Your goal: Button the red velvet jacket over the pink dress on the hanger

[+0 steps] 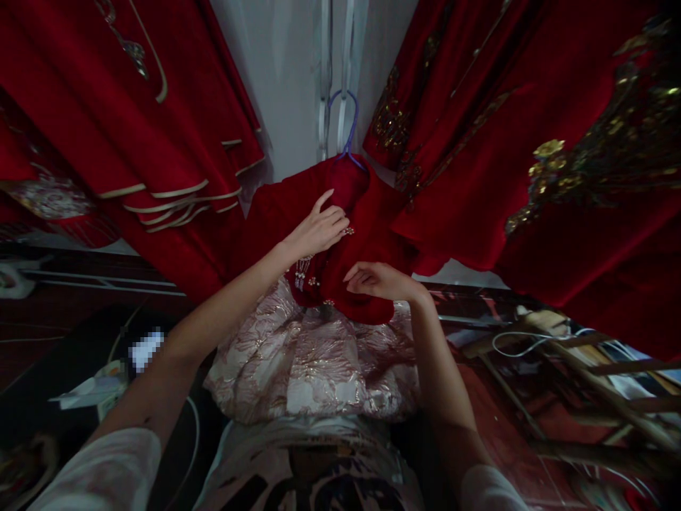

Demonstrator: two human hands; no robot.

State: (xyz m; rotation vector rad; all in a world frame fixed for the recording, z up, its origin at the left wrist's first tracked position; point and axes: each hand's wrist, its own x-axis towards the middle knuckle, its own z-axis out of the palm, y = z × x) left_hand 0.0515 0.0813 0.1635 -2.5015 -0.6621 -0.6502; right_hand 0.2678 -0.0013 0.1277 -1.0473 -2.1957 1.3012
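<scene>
On either side of a pale wall [287,78], red garments hang in dense folds. Those on the right [468,177] carry gold floral embellishment, thickest at the far edge; those on the left [175,135] end in cream-piped hems. Between them, in front of the wall, hangs a dark red garment [334,273] with a rounded lower edge, directly before the person. Below it, across the person's front, lies a bunched pale brocade cloth [324,362] with a shiny raised pattern, the red edge overlapping its top. To the lower right stands a wooden frame [606,454], with a pale looped cord [511,335] draped near its upper end.

Both hands are at the central garment. The left hand [322,228] rests over its upper front with one finger raised and the others bent; whether they pinch the cloth cannot be told. The right hand [379,280] is lower, relaxed and loosely curved in front of the fabric, with nothing visible in it. Above them, a purple hanger [354,128] hooks up in front of metal bars [324,131]. Smallest are a beaded tassel [301,273] below the left hand and a beaded flower [348,231] at its fingertips.
</scene>
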